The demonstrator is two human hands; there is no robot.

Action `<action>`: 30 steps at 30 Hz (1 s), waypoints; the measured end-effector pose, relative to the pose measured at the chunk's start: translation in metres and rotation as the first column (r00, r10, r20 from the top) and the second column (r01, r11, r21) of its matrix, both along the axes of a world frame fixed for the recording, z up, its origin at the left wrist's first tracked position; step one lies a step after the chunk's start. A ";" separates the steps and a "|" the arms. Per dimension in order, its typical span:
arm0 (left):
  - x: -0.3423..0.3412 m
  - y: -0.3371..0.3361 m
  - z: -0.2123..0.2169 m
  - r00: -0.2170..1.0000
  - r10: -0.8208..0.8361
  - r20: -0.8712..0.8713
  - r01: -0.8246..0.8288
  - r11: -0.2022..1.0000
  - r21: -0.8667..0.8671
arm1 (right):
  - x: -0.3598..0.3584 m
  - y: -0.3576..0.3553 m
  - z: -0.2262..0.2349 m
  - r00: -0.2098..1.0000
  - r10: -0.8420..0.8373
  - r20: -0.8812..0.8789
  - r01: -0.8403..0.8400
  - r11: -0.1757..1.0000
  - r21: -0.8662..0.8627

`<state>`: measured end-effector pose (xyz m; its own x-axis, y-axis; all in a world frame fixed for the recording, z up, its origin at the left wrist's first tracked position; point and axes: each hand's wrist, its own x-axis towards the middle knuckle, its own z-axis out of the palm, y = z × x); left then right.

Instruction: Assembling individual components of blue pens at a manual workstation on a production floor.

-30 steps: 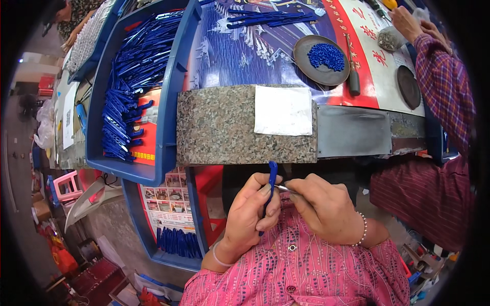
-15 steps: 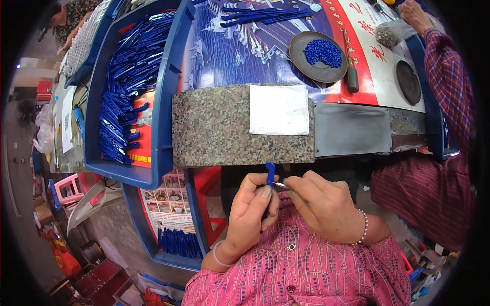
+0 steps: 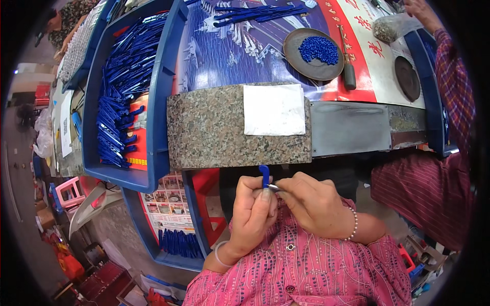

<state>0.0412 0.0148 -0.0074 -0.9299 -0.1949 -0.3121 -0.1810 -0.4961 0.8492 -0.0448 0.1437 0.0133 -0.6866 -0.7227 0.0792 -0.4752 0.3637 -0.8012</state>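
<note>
In front of the granite slab's near edge, my left hand pinches a slim blue plastic piece with a hooked upper end. Its lower part is hidden by my fingers. My right hand is closed round a thin metal-tipped tool, whose point meets the blue piece near my left thumb. What kind of tool it is cannot be made out, since my fingers cover most of it. Beyond the slab, a round dark dish holds many tiny blue parts.
At left stands a blue tray heaped with blue hooked pieces; a lower tray holds more. A white folded cloth or paper lies on the slab. Behind are a screwdriver and blue strips. A co-worker's arm reaches in at right.
The view has shifted slightly. The blue piece is turned and tilted a little in my left hand, and the tool's tip sits closer against it. Both hands keep their grip.
</note>
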 end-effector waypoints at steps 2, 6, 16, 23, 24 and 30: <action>0.000 0.001 0.005 0.996 0.069 0.061 -0.078 0.984 0.159 | 0.001 -0.003 -0.008 0.999 -0.018 0.032 0.020 0.996 -0.084; 0.003 -0.003 0.005 0.999 0.040 0.026 -0.047 0.935 0.351 | 0.000 -0.006 -0.017 0.999 -0.013 0.053 0.022 0.983 -0.181; -0.004 -0.013 0.009 0.996 -0.007 0.084 -0.028 0.910 0.414 | -0.009 -0.004 0.000 0.961 -0.078 0.267 0.140 0.965 -0.221; -0.007 -0.020 0.009 0.994 -0.003 0.107 -0.047 0.886 0.461 | -0.026 0.006 0.000 0.937 -0.144 0.318 0.206 0.963 -0.171; -0.007 -0.019 0.010 0.995 0.003 0.101 -0.049 0.887 0.460 | -0.026 0.007 0.000 0.940 -0.139 0.313 0.200 0.964 -0.174; -0.009 -0.013 0.012 0.993 0.077 0.085 -0.097 0.958 0.269 | -0.037 0.024 0.005 0.933 -0.263 0.248 0.306 0.940 -0.154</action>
<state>0.0323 0.0016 0.0041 -0.8858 -0.1726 -0.4307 -0.1829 -0.7232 0.6659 -0.0820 0.1673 0.0183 -0.8763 -0.4814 0.0171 -0.1779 0.2905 -0.9402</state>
